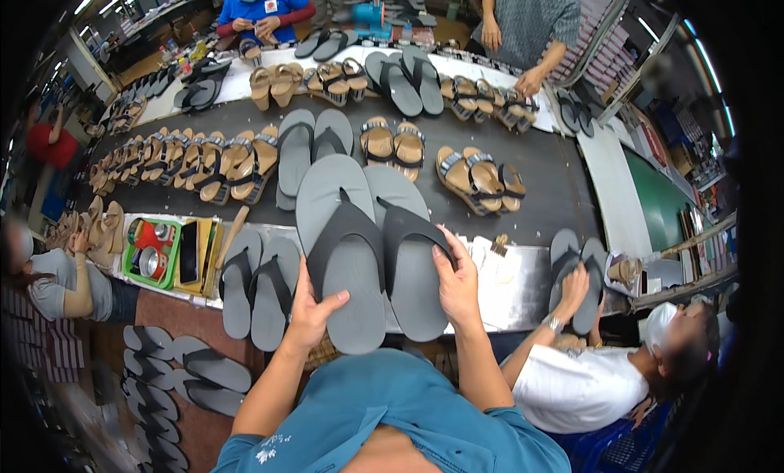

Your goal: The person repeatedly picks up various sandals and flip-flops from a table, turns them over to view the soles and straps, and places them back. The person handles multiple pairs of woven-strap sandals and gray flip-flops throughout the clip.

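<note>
Two grey flip-flops with black straps are held up side by side in front of me, soles down and toes pointing away. My left hand (314,306) grips the outer edge of the left flip-flop (351,289), its thumb lying over the footbed. Around the outer side of the right flip-flop (416,297) my right hand (456,281) is closed, the thumb near the strap. The inner edges of the two touch or overlap. Just left of my left hand, another pair of grey flip-flops (273,297) rests on the table edge.
A dark conveyor belt (327,220) carries rows of wedge sandals (204,163) and more flip-flops. At left stand a green basket (153,248) with tins and a dark phone (189,253). A co-worker at right handles grey flip-flops (588,302); others work around the belt.
</note>
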`<state>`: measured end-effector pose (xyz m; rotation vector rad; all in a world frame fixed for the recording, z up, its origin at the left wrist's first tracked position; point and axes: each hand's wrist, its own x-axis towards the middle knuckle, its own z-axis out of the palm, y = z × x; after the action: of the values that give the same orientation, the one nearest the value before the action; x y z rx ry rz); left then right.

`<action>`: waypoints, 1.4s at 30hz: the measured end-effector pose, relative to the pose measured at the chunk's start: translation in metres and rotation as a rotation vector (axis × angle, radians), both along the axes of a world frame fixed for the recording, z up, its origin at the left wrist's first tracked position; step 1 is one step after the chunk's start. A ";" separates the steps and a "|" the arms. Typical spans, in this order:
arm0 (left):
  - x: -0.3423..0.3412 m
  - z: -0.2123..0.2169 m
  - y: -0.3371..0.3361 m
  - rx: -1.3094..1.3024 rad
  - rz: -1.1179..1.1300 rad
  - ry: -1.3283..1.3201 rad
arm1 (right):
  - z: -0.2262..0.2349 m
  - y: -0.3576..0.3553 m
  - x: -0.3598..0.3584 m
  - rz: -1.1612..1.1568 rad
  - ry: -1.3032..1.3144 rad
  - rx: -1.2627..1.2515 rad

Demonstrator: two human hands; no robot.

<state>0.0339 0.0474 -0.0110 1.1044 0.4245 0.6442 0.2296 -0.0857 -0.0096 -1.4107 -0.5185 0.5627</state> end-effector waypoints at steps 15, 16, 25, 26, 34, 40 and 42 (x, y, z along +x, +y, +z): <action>-0.043 -0.027 -0.020 -0.067 0.096 0.002 | -0.019 -0.022 -0.058 -0.203 -0.028 0.265; -0.043 -0.028 -0.020 -0.044 0.104 0.008 | -0.017 -0.022 -0.059 -0.217 -0.036 0.274; -0.042 -0.026 -0.017 0.056 0.167 0.052 | -0.003 -0.019 -0.067 -0.132 -0.055 0.237; -0.043 -0.021 -0.015 0.027 0.180 0.048 | 0.010 -0.016 -0.067 -0.121 -0.078 0.188; -0.014 -0.059 0.000 -0.346 0.163 0.226 | -0.027 -0.011 -0.048 0.038 0.303 0.018; -0.013 -0.171 0.007 0.285 0.197 0.903 | 0.001 -0.017 -0.058 0.077 0.487 0.172; -0.005 -0.126 -0.003 0.362 0.213 0.701 | 0.001 -0.019 -0.059 0.052 0.429 0.217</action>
<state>0.0286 0.0448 -0.1372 1.6438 1.0683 0.5131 0.1706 -0.1049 -0.0086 -1.0339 -0.2613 0.8024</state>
